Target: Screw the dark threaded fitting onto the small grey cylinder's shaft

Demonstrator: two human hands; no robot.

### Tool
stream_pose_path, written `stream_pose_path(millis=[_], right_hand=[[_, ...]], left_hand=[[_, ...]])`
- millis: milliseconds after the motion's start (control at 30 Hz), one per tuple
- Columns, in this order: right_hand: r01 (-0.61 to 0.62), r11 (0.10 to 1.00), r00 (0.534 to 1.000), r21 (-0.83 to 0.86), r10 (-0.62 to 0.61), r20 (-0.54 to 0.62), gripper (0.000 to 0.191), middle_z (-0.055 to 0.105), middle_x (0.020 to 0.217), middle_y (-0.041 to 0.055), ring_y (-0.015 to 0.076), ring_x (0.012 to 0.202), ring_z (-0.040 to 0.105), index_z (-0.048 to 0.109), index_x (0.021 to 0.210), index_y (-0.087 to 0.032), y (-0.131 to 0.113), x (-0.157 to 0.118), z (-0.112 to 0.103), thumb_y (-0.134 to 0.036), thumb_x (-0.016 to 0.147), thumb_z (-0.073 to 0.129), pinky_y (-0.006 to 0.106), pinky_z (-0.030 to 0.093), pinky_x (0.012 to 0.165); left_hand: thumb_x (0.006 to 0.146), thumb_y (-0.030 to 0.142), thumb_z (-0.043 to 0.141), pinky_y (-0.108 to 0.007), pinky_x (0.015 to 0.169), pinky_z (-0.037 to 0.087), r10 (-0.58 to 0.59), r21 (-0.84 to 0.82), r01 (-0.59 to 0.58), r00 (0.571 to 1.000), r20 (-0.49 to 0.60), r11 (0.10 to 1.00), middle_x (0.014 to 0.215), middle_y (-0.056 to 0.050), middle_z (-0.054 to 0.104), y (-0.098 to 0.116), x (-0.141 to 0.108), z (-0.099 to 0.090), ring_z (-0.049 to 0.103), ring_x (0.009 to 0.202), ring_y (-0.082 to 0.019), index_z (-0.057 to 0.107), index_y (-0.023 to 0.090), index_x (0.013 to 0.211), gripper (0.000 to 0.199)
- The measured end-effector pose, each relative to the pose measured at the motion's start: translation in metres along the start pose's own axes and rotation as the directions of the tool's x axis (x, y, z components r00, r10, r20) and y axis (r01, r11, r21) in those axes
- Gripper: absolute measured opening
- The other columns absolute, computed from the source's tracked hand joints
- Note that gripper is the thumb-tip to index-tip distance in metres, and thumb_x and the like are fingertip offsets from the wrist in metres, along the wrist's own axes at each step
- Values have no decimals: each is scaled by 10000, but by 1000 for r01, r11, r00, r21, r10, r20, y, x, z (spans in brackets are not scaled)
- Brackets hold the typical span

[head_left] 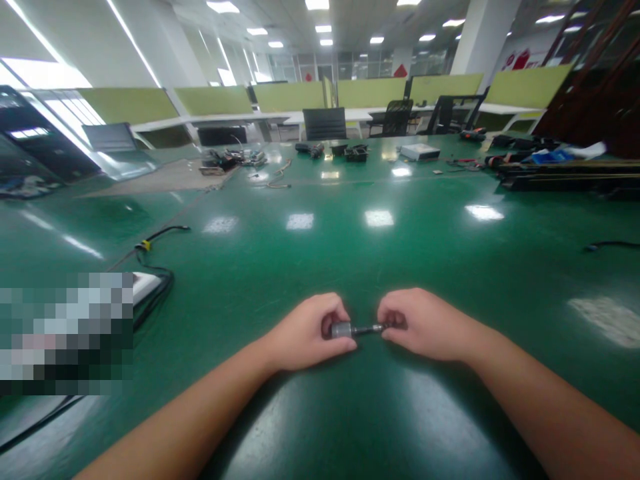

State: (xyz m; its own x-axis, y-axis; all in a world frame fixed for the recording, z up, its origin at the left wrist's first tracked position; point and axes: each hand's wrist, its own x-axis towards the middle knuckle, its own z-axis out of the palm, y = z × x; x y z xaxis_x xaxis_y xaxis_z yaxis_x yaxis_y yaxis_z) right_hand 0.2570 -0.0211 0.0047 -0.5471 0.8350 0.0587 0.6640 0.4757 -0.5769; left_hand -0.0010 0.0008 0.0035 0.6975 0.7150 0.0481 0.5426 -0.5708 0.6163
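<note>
A small screwdriver-like tool (pixel 367 329) lies crosswise between my hands, low over the green tabletop. Its thick grey cylindrical end sits in the curled fingers and thumb of my left hand (pixel 313 333). From there a thin dark shaft with a shiny metal part runs to the right. My right hand (pixel 420 323) pinches the far tip of that shaft between thumb and fingers. What the tip looks like inside the pinch is hidden. Both hands are close together, near the table's front middle.
Left of me are a pixelated object (pixel 70 333) and black cables (pixel 157 273). Across the green table (pixel 325 253) lie tangled parts (pixel 233 160), black pieces (pixel 350 152), a white box (pixel 419 153) and, at right, long dark bars (pixel 560 177). A black cable (pixel 613 245) reaches in from the right edge.
</note>
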Motion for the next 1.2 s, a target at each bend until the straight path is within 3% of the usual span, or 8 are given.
stream_pose_path(millis=[567,733,933,1200], right_hand=[[-63,998,997,21,62,53,73,658,767,-11,125,664,580,719,813,-204,6,-3,-12,-156,767,749,233,399,591],[-60,994,998,88,58,29,72,663,747,-20,116,649,575,720,845,-200,0,4,1,-166,785,743,228,396,592],[90,994,992,57,-84,-90,83,672,807,-3,141,757,582,717,875,-198,-14,19,27,-180,797,740,251,396,684],[118,990,989,70,-111,-96,72,662,799,5,143,751,578,710,886,-190,-12,18,28,-175,816,716,248,404,686]], left_hand=[[803,421,765,-243,628,390,7,-13,-7,1000,-4,1000,790,2,594,-1,-2,-1,526,691,-146,622,176,870,291],[793,412,771,-241,617,380,17,-9,-17,1000,-21,1000,764,6,586,0,0,1,519,674,-143,621,174,857,289],[750,396,802,-237,610,374,18,-3,-18,998,-63,1000,753,14,589,1,0,3,524,669,-137,635,173,854,298],[844,371,702,-232,599,388,-23,-33,22,1000,-17,999,734,18,607,3,1,-1,543,641,-126,660,177,910,209]])
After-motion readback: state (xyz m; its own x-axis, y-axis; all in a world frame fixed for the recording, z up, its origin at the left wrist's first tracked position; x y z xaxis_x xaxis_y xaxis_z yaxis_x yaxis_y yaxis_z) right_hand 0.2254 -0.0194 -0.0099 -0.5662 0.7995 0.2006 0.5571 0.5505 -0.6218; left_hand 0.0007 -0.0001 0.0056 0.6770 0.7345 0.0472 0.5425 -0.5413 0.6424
